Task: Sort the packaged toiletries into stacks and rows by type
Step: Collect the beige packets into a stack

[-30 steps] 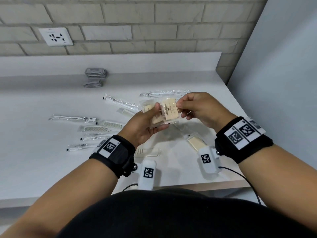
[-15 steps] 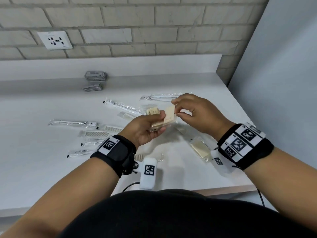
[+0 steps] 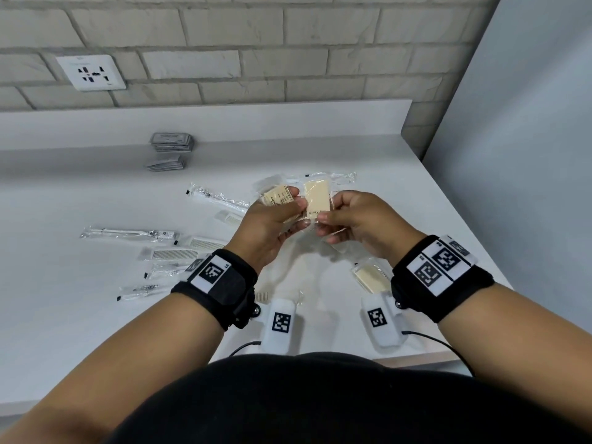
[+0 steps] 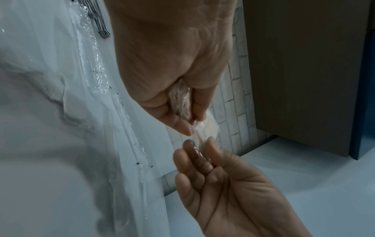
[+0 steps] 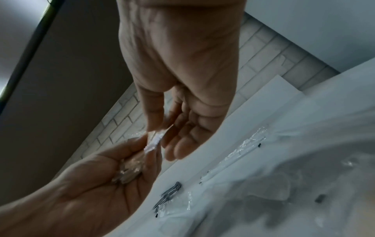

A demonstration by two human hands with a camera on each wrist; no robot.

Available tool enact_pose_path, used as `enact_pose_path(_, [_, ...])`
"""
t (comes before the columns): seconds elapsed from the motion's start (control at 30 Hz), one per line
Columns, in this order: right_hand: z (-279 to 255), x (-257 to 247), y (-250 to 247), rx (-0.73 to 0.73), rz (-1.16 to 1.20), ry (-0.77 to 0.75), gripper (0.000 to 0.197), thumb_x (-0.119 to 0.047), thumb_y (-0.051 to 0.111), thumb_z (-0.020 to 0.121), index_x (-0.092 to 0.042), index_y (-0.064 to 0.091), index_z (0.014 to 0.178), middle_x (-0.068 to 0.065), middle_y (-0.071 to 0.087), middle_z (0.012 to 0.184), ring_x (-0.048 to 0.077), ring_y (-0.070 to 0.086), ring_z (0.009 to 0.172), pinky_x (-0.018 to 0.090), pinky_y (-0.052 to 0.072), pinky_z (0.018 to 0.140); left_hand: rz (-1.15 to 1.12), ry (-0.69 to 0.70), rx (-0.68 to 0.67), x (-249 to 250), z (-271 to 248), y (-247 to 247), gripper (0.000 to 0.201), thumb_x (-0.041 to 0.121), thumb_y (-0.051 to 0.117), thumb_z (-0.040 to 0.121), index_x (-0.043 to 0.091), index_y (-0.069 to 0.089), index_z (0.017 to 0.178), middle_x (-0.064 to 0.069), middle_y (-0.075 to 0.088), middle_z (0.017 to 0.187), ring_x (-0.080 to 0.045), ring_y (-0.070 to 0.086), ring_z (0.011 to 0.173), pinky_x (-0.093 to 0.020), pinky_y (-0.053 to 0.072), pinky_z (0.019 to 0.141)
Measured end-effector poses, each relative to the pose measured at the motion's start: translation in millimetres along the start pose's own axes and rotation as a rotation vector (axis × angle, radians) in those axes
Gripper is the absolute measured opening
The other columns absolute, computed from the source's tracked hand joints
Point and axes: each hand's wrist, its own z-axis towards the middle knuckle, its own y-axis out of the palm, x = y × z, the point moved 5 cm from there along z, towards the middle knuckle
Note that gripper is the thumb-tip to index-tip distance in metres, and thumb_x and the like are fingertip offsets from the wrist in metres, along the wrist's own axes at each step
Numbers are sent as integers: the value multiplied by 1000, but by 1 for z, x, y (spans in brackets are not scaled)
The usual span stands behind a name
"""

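Note:
My left hand (image 3: 286,205) grips a small stack of cream soap packets (image 3: 278,196) above the middle of the white counter (image 3: 64,315). Just to its right, my right hand (image 3: 325,219) pinches a single soap packet (image 3: 317,200) by its lower edge and holds it upright, face towards me, touching the stack. In the left wrist view the left hand (image 4: 188,128) is curled round crinkled wrapping (image 4: 180,101). The right wrist view has the right hand (image 5: 162,136) pinching the wrapper (image 5: 155,139). A further soap packet (image 3: 371,275) lies on the counter under my right wrist.
Wrapped toothbrushes (image 3: 128,233) and combs (image 3: 179,253) lie scattered on the left of the counter. Two stacks of grey sachets (image 3: 171,142) stand at the back by the upstand. A brick wall with a socket (image 3: 91,73) is behind, a grey panel (image 3: 528,139) on the right.
My right hand has turned its soap packet from edge-on to face-on and now holds it beside the left hand's packets. Both hands have shifted slightly away from me.

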Motion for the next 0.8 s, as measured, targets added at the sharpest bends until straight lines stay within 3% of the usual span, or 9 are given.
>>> enact_pose_path(0.13, [7, -12, -25, 97, 12, -94, 27, 5, 67, 81, -17, 52, 79, 10, 66, 86, 29, 70, 81, 34, 54, 61, 51, -86, -12, -8, 2, -6, 16, 1, 63, 87, 15, 59, 93, -1, 66, 74, -19, 68, 76, -34, 58, 77])
enact_pose_path(0.23, [6, -30, -47, 60, -252, -165, 25, 7, 65, 83, -17, 58, 81, 4, 65, 82, 20, 67, 74, 32, 56, 61, 5, -184, 24, -14, 5, -18, 7, 8, 56, 92, 12, 58, 97, -5, 64, 86, -23, 68, 82, -37, 59, 74])
enact_pose_path(0.33, [5, -32, -55, -125, -705, -46, 25, 5, 70, 79, -19, 64, 83, 1, 69, 87, 20, 65, 76, 30, 55, 68, -82, -255, -30, -15, 2, -21, 19, 4, 44, 94, 6, 61, 103, -14, 66, 102, -33, 66, 90, -43, 60, 67])
enact_pose_path(0.4, [5, -22, -54, -260, -1034, 99, 26, 0, 76, 75, -23, 65, 81, -4, 65, 75, 14, 63, 65, 23, 54, 63, -57, -268, -101, -16, 1, -18, 38, 3, 40, 95, 9, 76, 82, -15, 70, 99, -34, 69, 87, -45, 60, 73])
enact_pose_path(0.47, [4, -10, -50, -365, -1160, 189, 26, -1, 78, 73, -23, 65, 79, -5, 61, 70, 10, 58, 58, 19, 50, 57, -29, -258, -149, -17, -1, -14, 44, 2, 42, 95, 11, 79, 73, -13, 72, 94, -34, 71, 83, -44, 60, 74])
enact_pose_path(0.57, [5, 4, -46, -438, -1142, 238, 24, 0, 78, 72, -19, 66, 80, -2, 60, 69, 12, 58, 58, 20, 51, 55, -6, -251, -147, -19, -1, -13, 21, 1, 47, 93, 2, 68, 95, -14, 73, 90, -35, 71, 83, -41, 60, 66])
enact_pose_path(0.63, [7, 13, -46, -454, -1133, 252, 23, 0, 78, 72, -16, 66, 82, -1, 60, 70, 12, 58, 59, 21, 52, 56, 24, -243, -132, -20, -1, -15, 16, 1, 48, 94, 1, 61, 101, -14, 73, 85, -33, 72, 79, -39, 60, 64])
enact_pose_path(0.7, [10, 22, -47, -438, -1183, 245, 22, -4, 80, 71, -17, 67, 84, -3, 60, 71, 12, 58, 61, 24, 52, 60, 36, -229, -126, -20, -1, -16, 14, 1, 48, 94, 2, 60, 102, -15, 73, 85, -32, 72, 78, -39, 61, 68])
enact_pose_path(0.8, [11, 32, -49, -368, -1377, 162, 27, -18, 83, 67, -24, 65, 86, -10, 58, 82, 13, 58, 79, 31, 48, 72, 71, -214, -128, -21, -1, -16, 15, 4, 53, 92, 3, 60, 106, -13, 73, 87, -28, 73, 80, -39, 59, 76])
